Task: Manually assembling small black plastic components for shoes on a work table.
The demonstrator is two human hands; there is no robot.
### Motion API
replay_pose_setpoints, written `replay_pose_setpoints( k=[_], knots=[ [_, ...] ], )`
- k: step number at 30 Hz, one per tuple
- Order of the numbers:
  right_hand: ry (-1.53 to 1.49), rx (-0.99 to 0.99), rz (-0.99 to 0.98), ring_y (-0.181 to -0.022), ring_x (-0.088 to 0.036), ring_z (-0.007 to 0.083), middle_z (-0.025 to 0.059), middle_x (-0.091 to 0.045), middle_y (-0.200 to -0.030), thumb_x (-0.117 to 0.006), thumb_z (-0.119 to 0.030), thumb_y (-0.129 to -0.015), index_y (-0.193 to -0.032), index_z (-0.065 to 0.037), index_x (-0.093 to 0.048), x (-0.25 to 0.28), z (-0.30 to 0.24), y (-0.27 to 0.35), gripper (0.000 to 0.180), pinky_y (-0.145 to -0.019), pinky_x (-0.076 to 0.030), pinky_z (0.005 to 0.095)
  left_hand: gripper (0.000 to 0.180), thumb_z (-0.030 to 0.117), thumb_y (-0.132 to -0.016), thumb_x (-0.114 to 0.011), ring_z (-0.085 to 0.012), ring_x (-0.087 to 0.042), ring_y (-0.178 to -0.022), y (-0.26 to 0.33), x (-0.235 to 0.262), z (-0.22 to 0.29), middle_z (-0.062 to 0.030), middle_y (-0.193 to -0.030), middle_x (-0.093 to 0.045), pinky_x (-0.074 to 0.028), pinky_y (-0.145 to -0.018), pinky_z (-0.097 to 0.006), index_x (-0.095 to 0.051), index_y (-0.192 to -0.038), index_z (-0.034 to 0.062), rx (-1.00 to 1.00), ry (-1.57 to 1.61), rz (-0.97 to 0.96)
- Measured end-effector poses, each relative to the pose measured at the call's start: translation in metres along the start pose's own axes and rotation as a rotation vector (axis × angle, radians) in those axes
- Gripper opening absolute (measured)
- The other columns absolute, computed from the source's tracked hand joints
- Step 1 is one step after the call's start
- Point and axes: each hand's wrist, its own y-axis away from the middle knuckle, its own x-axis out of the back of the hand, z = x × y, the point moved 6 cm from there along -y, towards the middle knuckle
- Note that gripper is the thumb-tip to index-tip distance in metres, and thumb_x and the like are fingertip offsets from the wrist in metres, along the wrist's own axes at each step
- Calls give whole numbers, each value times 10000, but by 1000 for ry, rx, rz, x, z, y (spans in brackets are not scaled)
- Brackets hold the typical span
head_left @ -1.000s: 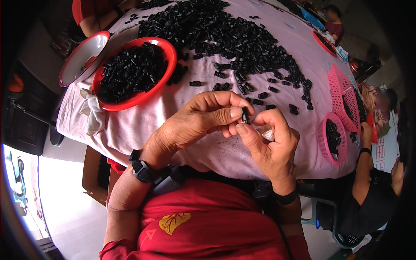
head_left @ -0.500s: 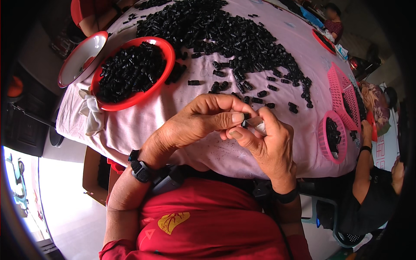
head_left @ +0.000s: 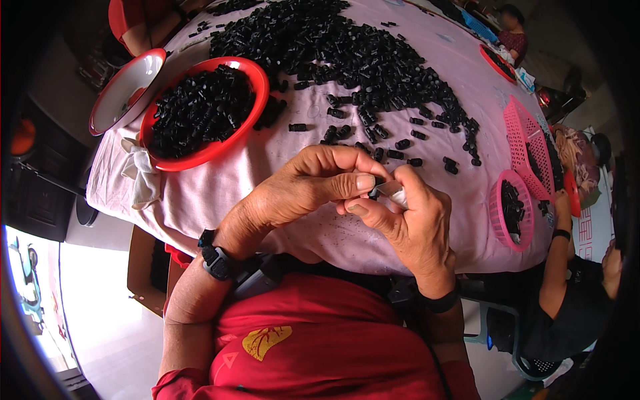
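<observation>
Over the near edge of the table, my left hand [head_left: 320, 180] pinches a small black cylindrical part [head_left: 374, 193] between thumb and forefinger. My right hand [head_left: 423, 217] grips a small knife [head_left: 398, 196], a flat metal blade with white wrapping at its held end. The blade points left and meets the black part or lies right beside it; the fingertips hide the exact contact. Beyond my hands, several loose black parts [head_left: 401, 144] lie on the pink cloth [head_left: 220, 193], in front of a large heap of the same parts [head_left: 320, 50].
At left stand a red basin [head_left: 263, 83] full of black parts, a white red-rimmed basin [head_left: 110, 110] and a crumpled pale cloth [head_left: 142, 179]. Pink baskets [head_left: 529, 220] with black parts stand at right. A person's arm [head_left: 555, 263] is at far right; another person [head_left: 130, 33] sits at upper left.
The knife and my right fingers have shifted slightly, and the black part has tilted or moved a little in my left fingertips. The co-worker's hand at right has moved slightly.
</observation>
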Motion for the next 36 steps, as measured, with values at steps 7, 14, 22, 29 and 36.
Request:
replay_pose_setpoints(
  k=[7,14,22,29,36],
  knots=[
    [-58,-12,18,-519,-624,267,105,-608,-627,-764,-513,-731,-765,-54,-532,-4,5,1,515,-462,-481,348,265,140,-932,-597,-100,-592,-954,-1,-2,-1,-56,-1054,-657,-471,-846,-240,-621,-1151,-7,1,-14,-11],
    [-63,-25,14,-524,-628,260,100,-608,-631,-772,-506,-725,-780,-48,-537,-2,2,0,517,-465,-486,343,267,154,-938,-588,-103,-593,-955,-2,-2,-2,-59,-1052,-656,-467,-855,-242,-621,-1149,-6,-38,8,-25],
    [-87,-33,4,-541,-642,253,98,-627,-652,-781,-500,-715,-803,-49,-551,-3,3,0,514,-475,-498,337,259,167,-944,-581,-99,-590,-935,-3,-5,-7,-49,-1059,-641,-468,-834,-238,-603,-1141,2,-28,129,-38],
    [-128,-47,18,-561,-654,253,99,-638,-667,-790,-493,-707,-807,-48,-556,-1,3,1,513,-485,-509,337,259,163,-947,-574,-81,-583,-893,-2,-6,-7,-47,-1052,-637,-471,-803,-229,-596,-1148,2,-28,172,-58],
    [-36,-36,-8,-551,-645,260,104,-632,-663,-782,-510,-707,-793,-48,-550,-1,0,-1,524,-480,-499,341,248,158,-948,-574,-77,-583,-897,-3,-5,-8,-42,-1045,-638,-470,-801,-226,-597,-1144,8,-20,168,-52]
  ],
)
